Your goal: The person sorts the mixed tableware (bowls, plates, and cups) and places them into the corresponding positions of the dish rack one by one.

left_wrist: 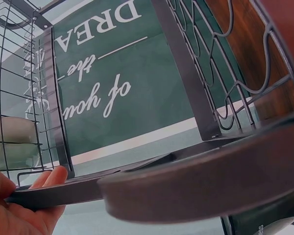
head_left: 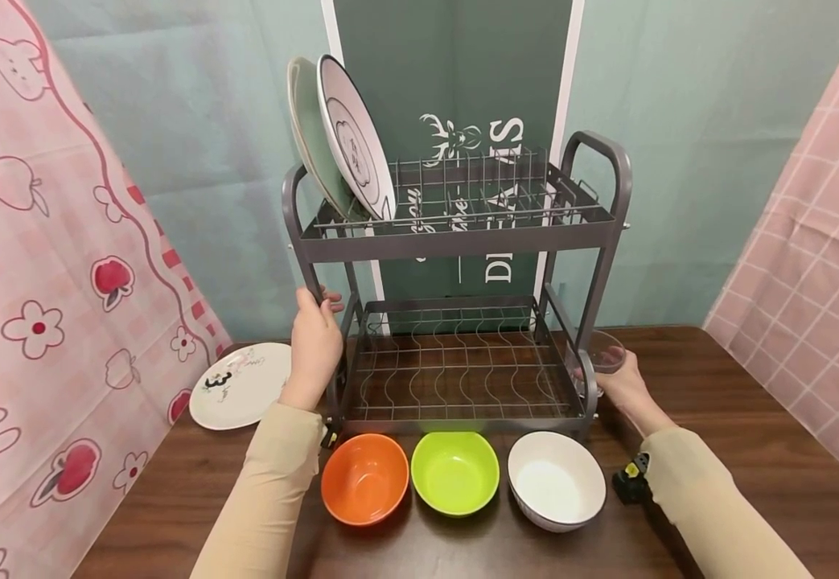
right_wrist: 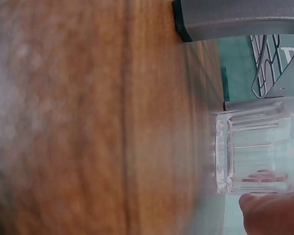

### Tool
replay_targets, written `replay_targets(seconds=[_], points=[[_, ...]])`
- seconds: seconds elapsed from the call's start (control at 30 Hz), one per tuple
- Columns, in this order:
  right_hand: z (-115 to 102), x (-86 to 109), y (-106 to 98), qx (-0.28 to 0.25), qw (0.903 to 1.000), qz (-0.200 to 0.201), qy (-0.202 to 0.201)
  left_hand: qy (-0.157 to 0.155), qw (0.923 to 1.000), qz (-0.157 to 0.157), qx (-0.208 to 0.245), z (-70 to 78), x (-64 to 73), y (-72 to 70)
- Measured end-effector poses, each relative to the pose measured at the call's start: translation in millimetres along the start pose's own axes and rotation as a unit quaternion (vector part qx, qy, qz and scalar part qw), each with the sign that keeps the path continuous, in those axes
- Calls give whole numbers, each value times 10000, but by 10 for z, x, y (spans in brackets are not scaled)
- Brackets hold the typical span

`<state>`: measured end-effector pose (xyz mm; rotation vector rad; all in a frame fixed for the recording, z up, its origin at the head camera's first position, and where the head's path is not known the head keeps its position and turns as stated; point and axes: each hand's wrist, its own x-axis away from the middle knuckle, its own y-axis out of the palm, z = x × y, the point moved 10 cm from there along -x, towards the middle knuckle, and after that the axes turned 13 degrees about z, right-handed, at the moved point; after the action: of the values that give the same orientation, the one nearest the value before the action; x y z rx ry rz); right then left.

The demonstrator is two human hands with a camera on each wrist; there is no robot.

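A grey two-tier dish rack (head_left: pixel 455 244) stands on the table. My left hand (head_left: pixel 315 342) grips its left upright just below the upper tier; in the left wrist view the fingers (left_wrist: pixel 55 177) wrap round the post. At the rack's right side my right hand (head_left: pixel 625 388) holds a clear glass (head_left: pixel 607 354), partly hidden behind the rack's lower right rail. In the right wrist view the thumb lies along the glass (right_wrist: pixel 255 147), whose thick base is close to the tabletop. A green plate (head_left: pixel 308 133) and a white patterned plate (head_left: pixel 354 149) lean in the upper tier's left end.
In front of the rack, an orange bowl (head_left: pixel 365 480), a lime green bowl (head_left: pixel 455 474) and a white bowl (head_left: pixel 557 482) stand in a row. A white patterned plate (head_left: pixel 238 394) lies on the table (head_left: pixel 709 418) at the left. Cloth curtains hang on both sides and behind.
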<state>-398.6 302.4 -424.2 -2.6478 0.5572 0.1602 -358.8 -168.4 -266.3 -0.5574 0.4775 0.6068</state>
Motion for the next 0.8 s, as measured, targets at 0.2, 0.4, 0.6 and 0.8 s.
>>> replay_targets(seconds=[0.2,0.4,0.6,0.8], points=[[15,24,16,-70,9997,-126,213,-23,10000,11,8,7,-4,-14],[40,80,8,-135,9994,-93,309,-74,10000,-17,-48,-16,13,-2],[21,108,-71,-305,9987,-43,400,-30,10000,55,-76,-14,7,-9],[-30,118,-157,-462,9969,-309,557,-53,10000,45,-46,-8,-1,-3]])
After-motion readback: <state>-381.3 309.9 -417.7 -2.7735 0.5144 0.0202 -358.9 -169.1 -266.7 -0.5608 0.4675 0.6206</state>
